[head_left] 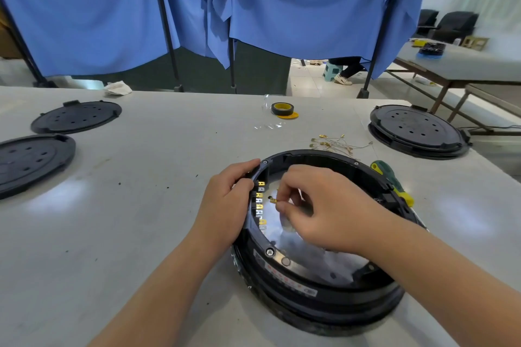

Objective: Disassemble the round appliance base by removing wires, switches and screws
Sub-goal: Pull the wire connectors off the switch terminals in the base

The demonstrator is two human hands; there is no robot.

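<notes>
The round black appliance base [315, 293] lies open-side up on the white table, near the front middle. My left hand [225, 203] grips its left rim, fingers curled over the edge beside a row of brass terminals [262, 200] on black switches. Inside the ring, my right hand [321, 205] pinches a small brass wire connector [273, 200] between thumb and forefinger, close to the terminals. Several removed thin wires with brass ends [335, 144] lie on the table behind the base.
A green and yellow screwdriver [393, 182] rests on the base's right rim. Black round covers lie at left [76, 117], far left [31, 162] and back right [417, 129]. A roll of black tape [282, 109] sits at the back middle. Blue curtains hang behind the table.
</notes>
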